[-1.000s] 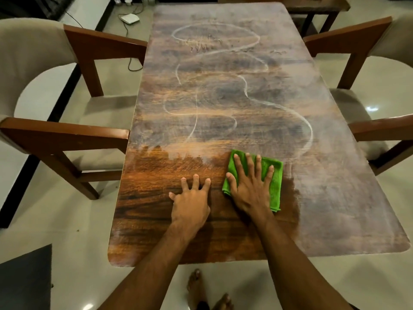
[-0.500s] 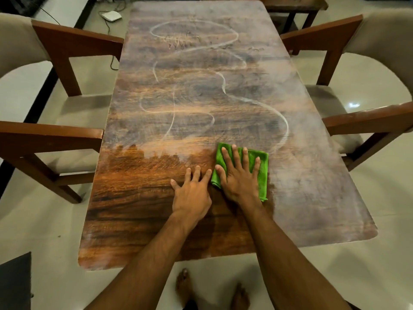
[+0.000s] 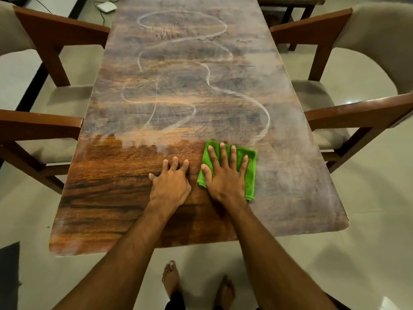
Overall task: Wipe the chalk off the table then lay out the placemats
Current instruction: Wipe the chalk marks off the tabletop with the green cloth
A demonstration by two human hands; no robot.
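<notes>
Right hand (image 3: 225,175) presses flat, fingers spread, on the folded green cloth (image 3: 251,175); left hand (image 3: 171,184) rests empty just beside it on the long wooden table (image 3: 100,198). White chalk loops (image 3: 263,113) lie ahead of both hands, along the table's length and nearest the right hand.

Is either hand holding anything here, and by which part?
Nothing is gripped. The right hand presses flat, fingers spread, on the middle of the green cloth; the left hand rests on the table.

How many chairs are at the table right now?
2. Left chair at the left edge of the table; right chair at its right edge. Others may be out of frame at the far end.
</notes>
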